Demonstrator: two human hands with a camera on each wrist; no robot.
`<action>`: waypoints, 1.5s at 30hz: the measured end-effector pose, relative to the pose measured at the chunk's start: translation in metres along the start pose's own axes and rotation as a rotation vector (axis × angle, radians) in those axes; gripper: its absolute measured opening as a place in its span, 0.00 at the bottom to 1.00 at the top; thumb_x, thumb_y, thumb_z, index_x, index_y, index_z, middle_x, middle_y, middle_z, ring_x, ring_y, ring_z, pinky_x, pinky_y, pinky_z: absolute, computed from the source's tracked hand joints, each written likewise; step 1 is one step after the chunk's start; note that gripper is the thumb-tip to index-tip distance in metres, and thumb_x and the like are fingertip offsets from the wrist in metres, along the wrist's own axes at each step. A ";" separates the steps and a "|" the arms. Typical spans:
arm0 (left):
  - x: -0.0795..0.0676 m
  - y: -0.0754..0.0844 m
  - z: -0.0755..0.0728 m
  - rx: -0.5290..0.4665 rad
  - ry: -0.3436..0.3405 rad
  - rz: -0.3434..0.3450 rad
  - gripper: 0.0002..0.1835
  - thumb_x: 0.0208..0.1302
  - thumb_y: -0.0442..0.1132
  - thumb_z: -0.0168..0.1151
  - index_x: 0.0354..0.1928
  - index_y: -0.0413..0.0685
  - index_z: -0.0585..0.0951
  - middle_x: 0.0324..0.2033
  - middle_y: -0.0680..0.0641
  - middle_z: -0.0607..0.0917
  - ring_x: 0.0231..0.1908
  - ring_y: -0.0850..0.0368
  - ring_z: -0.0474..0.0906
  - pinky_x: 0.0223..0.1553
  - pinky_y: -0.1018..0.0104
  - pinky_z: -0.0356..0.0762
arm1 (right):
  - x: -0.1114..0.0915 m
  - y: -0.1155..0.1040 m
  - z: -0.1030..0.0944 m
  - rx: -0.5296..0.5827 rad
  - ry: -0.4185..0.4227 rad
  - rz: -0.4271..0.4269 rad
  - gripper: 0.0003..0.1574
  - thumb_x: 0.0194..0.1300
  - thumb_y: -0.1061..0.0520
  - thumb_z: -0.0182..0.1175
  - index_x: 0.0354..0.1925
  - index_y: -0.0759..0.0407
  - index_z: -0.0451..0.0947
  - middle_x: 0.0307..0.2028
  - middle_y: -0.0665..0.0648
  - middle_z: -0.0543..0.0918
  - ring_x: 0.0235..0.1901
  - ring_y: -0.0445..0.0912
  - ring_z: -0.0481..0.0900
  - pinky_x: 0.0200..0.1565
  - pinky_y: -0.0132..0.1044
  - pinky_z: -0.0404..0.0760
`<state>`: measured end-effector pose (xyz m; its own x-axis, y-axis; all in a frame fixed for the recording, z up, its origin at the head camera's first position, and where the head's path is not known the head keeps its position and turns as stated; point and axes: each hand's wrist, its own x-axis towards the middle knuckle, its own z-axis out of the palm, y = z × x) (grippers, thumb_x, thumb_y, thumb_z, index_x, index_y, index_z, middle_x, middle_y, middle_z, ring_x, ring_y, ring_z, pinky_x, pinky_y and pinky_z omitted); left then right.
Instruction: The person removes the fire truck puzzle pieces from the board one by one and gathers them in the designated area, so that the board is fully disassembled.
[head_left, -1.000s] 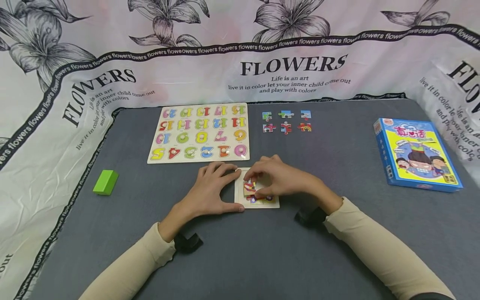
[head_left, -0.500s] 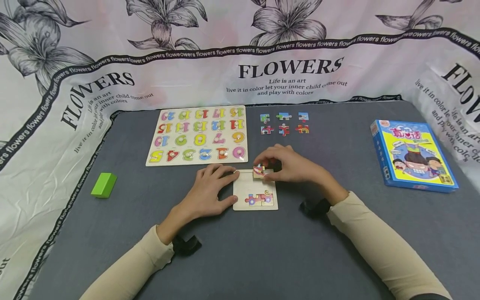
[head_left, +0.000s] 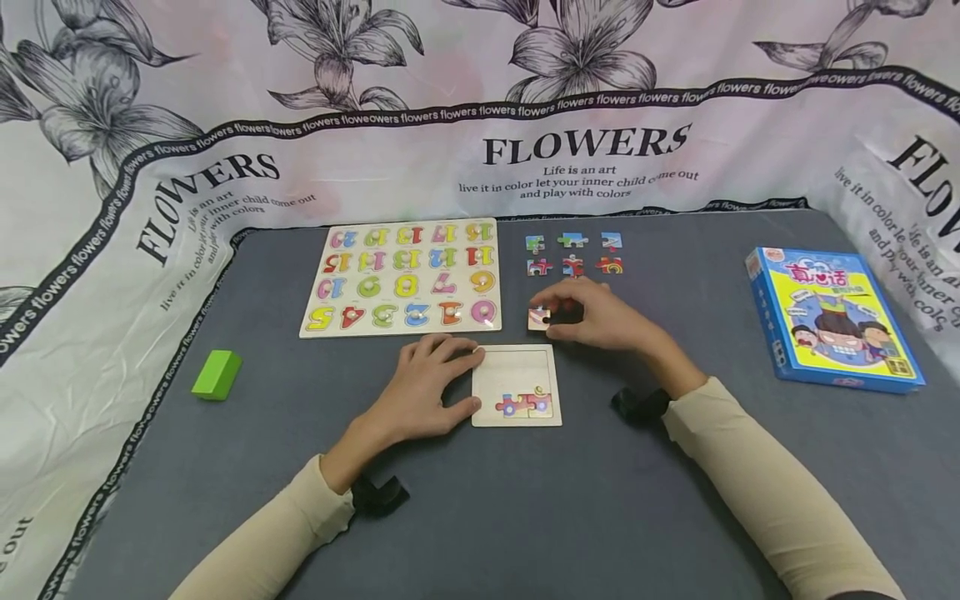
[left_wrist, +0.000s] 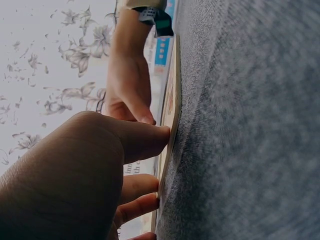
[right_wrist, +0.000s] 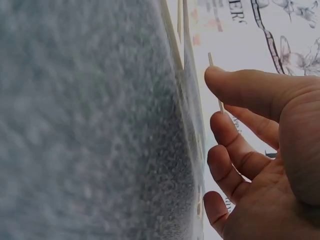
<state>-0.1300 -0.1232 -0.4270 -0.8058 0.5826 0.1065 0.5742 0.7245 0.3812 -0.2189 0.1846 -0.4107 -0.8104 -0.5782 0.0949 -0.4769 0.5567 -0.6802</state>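
A small square wooden puzzle tray (head_left: 517, 358) lies in front of me, with two joined vehicle-picture jigsaw pieces (head_left: 522, 405) in its lower part. My left hand (head_left: 422, 390) rests at the tray's left side. Its thumb and fingers touch the edge, as the left wrist view also shows. Beyond the tray's far right corner, my right hand (head_left: 600, 315) pinches a jigsaw piece (head_left: 537, 318) between thumb and fingers. That thin piece (right_wrist: 210, 59) appears edge-on above the cloth in the right wrist view; most of it is behind the thumb.
A wooden number board (head_left: 401, 279) lies behind the left hand. Right of it are several loose jigsaw pieces (head_left: 573, 241) in two rows. A green block (head_left: 217, 374) sits far left and a blue-yellow box (head_left: 836, 317) far right. Flower-printed cloth (head_left: 585, 158) rises behind.
My right hand has lifted the jigsaw piece off the tray and carried it away, up and right past the far edge. The joined pieces are now uncovered. My left hand stays at the tray.
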 end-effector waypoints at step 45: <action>0.001 0.000 0.001 0.003 -0.006 -0.008 0.34 0.66 0.55 0.65 0.72 0.56 0.73 0.70 0.50 0.73 0.71 0.46 0.61 0.67 0.37 0.57 | 0.013 0.021 0.015 -0.117 0.267 0.172 0.21 0.61 0.51 0.74 0.51 0.56 0.87 0.40 0.60 0.82 0.39 0.52 0.76 0.48 0.51 0.58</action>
<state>-0.1306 -0.1227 -0.4275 -0.8095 0.5789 0.0979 0.5683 0.7305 0.3788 -0.2343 0.1801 -0.4344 -0.9356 -0.3016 0.1835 -0.3485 0.7062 -0.6163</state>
